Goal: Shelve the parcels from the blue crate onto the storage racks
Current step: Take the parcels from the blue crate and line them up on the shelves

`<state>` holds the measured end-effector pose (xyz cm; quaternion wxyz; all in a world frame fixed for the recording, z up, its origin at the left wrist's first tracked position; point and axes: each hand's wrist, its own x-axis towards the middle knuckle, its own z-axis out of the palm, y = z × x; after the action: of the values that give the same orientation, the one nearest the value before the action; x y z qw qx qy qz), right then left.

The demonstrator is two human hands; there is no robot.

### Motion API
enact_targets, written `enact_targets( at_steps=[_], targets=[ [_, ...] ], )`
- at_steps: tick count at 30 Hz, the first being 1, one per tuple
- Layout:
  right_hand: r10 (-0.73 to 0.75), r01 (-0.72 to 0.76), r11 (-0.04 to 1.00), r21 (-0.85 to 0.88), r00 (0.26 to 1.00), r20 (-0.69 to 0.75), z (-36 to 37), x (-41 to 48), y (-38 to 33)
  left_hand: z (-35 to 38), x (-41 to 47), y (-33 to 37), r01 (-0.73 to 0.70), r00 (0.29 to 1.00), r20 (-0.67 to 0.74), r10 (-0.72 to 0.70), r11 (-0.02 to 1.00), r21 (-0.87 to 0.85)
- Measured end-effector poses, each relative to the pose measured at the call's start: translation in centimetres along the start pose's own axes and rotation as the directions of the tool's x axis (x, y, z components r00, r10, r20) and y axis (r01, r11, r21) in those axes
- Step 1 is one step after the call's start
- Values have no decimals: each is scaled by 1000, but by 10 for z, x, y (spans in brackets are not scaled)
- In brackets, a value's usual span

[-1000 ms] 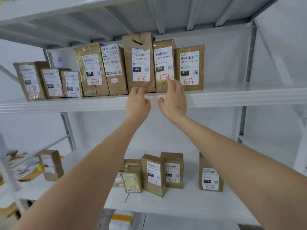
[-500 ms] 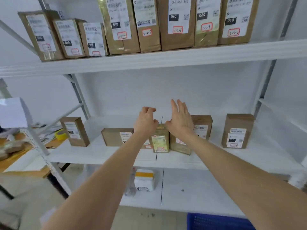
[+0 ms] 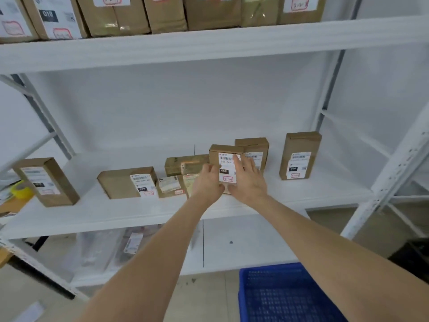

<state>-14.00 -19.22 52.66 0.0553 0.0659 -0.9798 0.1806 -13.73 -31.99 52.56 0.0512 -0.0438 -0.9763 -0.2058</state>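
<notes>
My two hands are at the middle shelf (image 3: 92, 217) of the white rack, on either side of an upright brown parcel labelled 060 (image 3: 225, 160). My left hand (image 3: 206, 184) has its fingers curled round the parcel's left edge. The straight fingers of my right hand (image 3: 249, 182) lie against its front and right side. The blue crate (image 3: 278, 298) stands on the floor at the lower right; what it holds is not visible.
More brown parcels share this shelf: one upright at the left (image 3: 46, 182), one lying flat (image 3: 125, 184), small ones (image 3: 176, 180) beside my left hand, two upright on the right (image 3: 300, 156). A row of parcels (image 3: 162, 12) fills the upper shelf. Yellow tape (image 3: 21, 189) lies at the far left.
My view and both hands dropped from the upper shelf to the middle shelf. The hands came down empty and now close in on the 060 parcel.
</notes>
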Motion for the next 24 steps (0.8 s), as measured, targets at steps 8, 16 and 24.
enact_targets(
  at_steps=[8,16,24],
  targets=[
    [-12,13,999,36,999,-34,-27,33,85,25,57,77,-42,999,-17,43,997,61],
    [116,-115,992,49,993,-13,-69,75,184,54,110,144,-49,999,4,49,990,131],
    [176,-184,982,-42,974,-144,-70,130,223,60,173,144,-59,996,74,48,985,159]
  ],
)
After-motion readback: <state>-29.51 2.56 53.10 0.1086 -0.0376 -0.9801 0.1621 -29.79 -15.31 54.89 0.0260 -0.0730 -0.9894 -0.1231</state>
